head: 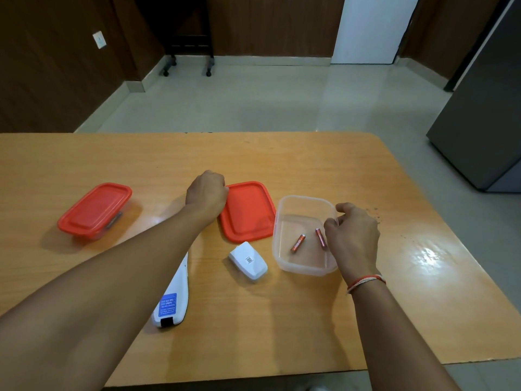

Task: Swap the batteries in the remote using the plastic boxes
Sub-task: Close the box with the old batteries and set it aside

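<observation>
A clear plastic box stands open on the table with two red batteries lying in it. My right hand rests at the box's right rim, fingers curled; whether it grips the rim is unclear. The box's red lid lies flat to its left, and my left hand is at the lid's left corner, fingers hidden under the knuckles. The white remote lies face down beneath my left forearm. Its white battery cover lies apart beside it. A second box with a red lid stands shut at the left.
The wooden table ends close behind the boxes and to the right of the open box. A grey cabinet stands on the floor at the right, a black wheeled stand at the far wall.
</observation>
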